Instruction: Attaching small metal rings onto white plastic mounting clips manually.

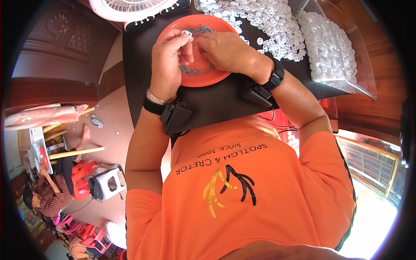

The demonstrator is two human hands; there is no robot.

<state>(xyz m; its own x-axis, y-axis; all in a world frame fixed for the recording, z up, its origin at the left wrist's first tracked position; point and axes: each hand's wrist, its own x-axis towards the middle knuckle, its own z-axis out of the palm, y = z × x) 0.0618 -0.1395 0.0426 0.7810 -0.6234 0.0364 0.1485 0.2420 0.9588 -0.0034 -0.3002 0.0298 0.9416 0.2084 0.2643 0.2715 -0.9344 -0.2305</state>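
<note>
My left hand (169,58) is above the left side of a round orange-red plate (208,79), its thumb and fingers closed on a small white plastic piece (186,33). Close beside it my right hand (227,50) reaches in over the plate with its fingertips pinched together. Whatever those fingertips hold is too small to make out. Many small grey metal pieces (200,30) lie in the plate, some at its far side and some at its near side, partly hidden by my hands.
Loose white oval plastic pieces (277,32) spread over the dark table (208,104) at the far right. A clear container (327,47) holds more. A white fan (130,6) stands far left. On the left, another person (50,197) sits near red stools (82,177).
</note>
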